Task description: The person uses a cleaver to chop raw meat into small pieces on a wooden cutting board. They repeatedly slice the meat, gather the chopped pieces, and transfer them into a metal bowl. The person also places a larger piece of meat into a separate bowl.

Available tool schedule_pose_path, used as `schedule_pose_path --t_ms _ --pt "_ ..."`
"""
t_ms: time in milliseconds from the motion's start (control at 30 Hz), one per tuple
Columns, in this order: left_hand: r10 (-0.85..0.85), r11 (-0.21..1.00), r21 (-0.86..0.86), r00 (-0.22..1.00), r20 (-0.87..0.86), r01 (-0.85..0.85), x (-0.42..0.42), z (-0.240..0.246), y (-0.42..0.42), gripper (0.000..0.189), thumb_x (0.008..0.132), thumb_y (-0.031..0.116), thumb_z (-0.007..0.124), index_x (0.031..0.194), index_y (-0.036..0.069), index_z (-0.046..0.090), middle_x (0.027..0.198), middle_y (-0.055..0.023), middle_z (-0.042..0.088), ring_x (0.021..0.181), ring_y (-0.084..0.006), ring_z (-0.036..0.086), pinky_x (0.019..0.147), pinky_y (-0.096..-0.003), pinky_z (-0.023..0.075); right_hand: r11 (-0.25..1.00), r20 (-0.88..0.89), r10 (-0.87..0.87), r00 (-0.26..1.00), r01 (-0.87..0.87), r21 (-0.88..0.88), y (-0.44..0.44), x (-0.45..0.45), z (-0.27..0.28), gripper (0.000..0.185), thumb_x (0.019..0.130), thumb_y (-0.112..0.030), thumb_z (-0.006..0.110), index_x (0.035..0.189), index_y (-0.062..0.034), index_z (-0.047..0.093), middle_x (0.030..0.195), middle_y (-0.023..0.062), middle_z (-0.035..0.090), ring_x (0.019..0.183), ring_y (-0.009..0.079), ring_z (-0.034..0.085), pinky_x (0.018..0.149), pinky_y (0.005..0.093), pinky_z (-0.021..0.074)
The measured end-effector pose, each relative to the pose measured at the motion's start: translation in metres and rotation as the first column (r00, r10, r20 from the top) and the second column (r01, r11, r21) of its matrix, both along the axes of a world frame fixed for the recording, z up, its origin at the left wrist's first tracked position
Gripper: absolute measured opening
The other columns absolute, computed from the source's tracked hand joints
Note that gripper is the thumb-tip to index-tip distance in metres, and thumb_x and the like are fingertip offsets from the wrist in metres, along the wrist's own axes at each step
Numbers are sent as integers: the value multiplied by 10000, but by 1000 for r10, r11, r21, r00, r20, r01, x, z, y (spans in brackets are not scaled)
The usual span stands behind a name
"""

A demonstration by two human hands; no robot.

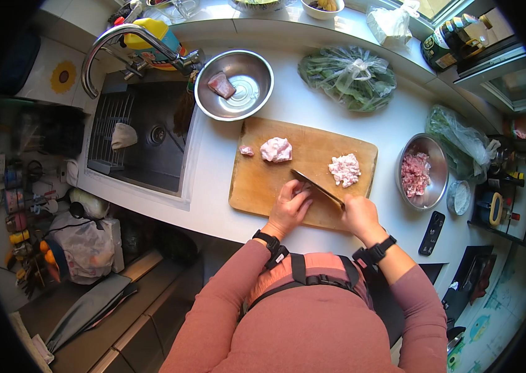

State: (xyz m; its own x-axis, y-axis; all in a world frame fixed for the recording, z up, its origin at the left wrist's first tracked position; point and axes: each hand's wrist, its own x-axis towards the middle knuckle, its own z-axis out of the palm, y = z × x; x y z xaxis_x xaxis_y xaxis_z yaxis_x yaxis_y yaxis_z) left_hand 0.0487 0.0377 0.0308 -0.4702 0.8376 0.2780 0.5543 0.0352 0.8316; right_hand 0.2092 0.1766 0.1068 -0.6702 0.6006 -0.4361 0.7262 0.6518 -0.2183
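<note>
My right hand (360, 215) grips the handle of a kitchen knife (317, 187), its blade angled up and left over a wooden cutting board (256, 193). Beside the blade, my left hand (290, 204) has bent fingers on what looks like a small piece of meat, mostly hidden by the fingers and knife. Behind the hands lie a lump of pale pink meat (276, 150) and a small scrap of meat (246, 150). A pile of chopped pale meat (344, 170) sits on the board's right side.
A steel bowl (256, 100) with a meat chunk stands behind the board, near the sink (158, 170). Bagged leafy greens (349, 79) lie at the back. On the right are a steel bowl (439, 186) of chopped meat, a small clear container (459, 197) and a dark phone-like object (432, 233).
</note>
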Motion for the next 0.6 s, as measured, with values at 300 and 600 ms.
schedule_pose_path --t_ms 300,600 --pt "-3 1000 -23 981 -192 -1 -2 -29 2 227 821 64 702 1039 -2 695 1123 -158 663 1108 -360 609 986 -435 497 998 10 65 998 -65 7 -8 3 10 63 766 -47 629 824 -24 618 734 224 686 700 413 692 644 503 563" --pt "9 1000 -1 1000 1 -9 -2 -10 -4 204 797 61 750 984 8 689 1128 -160 603 1022 -363 602 919 -428 512 999 -2 28 1000 -28 23 -1 -1 -8 61 760 -68 630 791 -15 636 731 244 676 713 434 683 660 536 548"
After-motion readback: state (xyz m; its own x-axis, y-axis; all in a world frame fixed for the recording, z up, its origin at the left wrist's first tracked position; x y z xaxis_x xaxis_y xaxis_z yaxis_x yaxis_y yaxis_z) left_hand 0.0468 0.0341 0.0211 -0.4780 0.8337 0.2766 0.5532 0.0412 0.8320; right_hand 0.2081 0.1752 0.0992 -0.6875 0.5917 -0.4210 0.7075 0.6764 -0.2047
